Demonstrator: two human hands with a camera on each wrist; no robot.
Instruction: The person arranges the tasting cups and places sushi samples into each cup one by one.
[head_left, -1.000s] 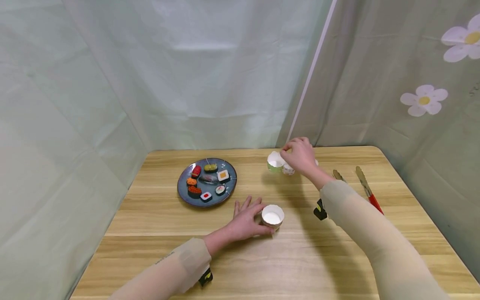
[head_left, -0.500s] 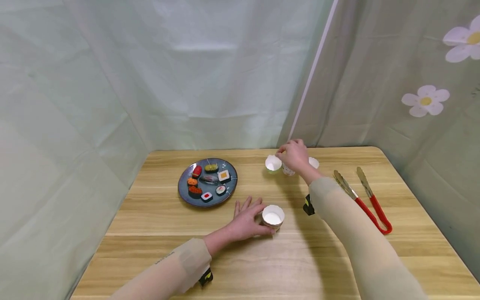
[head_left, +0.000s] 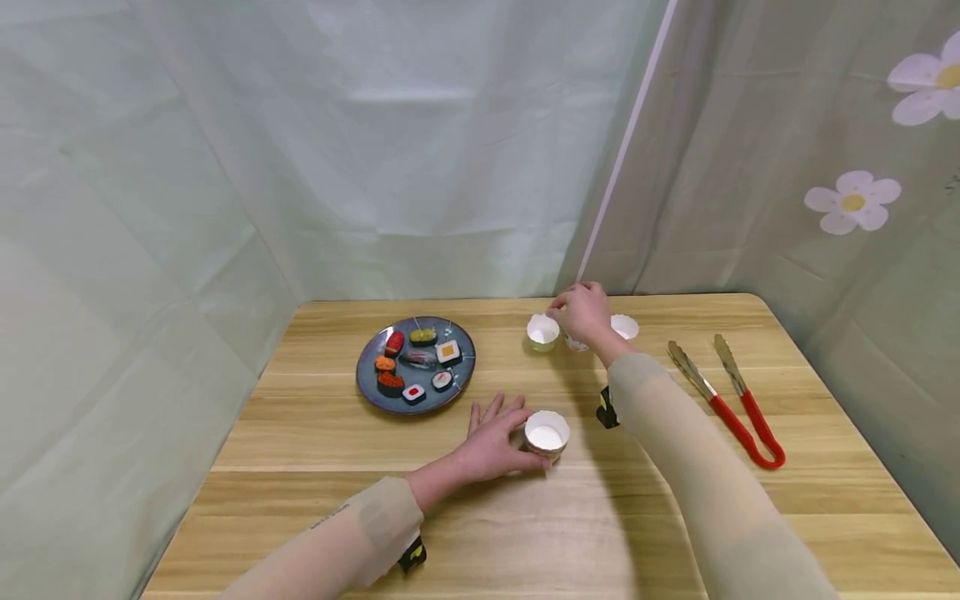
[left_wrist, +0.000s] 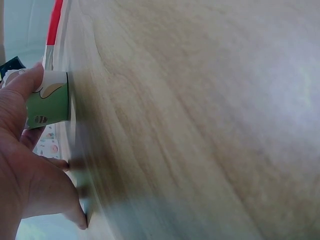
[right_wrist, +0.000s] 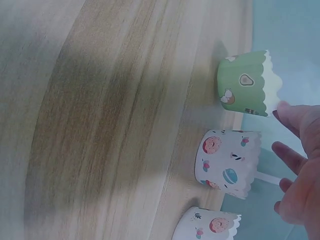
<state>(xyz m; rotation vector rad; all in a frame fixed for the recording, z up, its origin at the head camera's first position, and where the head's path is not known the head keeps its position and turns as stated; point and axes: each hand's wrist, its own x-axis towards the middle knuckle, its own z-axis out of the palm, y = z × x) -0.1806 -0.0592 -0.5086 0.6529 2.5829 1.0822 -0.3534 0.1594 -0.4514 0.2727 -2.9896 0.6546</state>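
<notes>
The left hand [head_left: 491, 446] gripped the near cup [head_left: 547, 435], apparently to steady it, while well forward of it the right hand [head_left: 584, 312] pinched the far green cup [right_wrist: 244, 83] by its rim, likely sparing the thin wall.

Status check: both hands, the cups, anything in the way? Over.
Left hand holds near cup. Right hand pinches rim of far green cup. Patterned cup close beside it. Tongs off right, clear.
</notes>
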